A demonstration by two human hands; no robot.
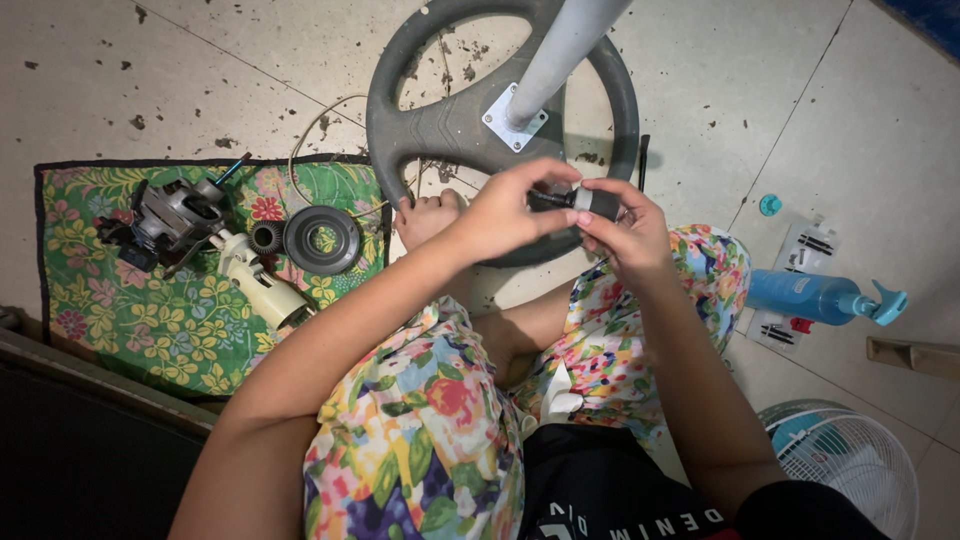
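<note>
My left hand (505,212) and my right hand (625,228) meet in front of me over the round grey fan base (400,120). Between their fingertips they hold a small dark cylindrical part (590,200) with a short shaft; the right hand grips its body and the left pinches its end. A grey pole (560,50) rises from the base's white mounting plate (512,120). My bare foot (425,215) rests against the base rim.
A floral cloth (150,310) on the left carries a fan motor (170,220), a cream housing piece (260,285), a small gear (266,237) and a round black cap (322,240). A blue spray bottle (825,297) lies at right; a fan grille (850,465) sits lower right.
</note>
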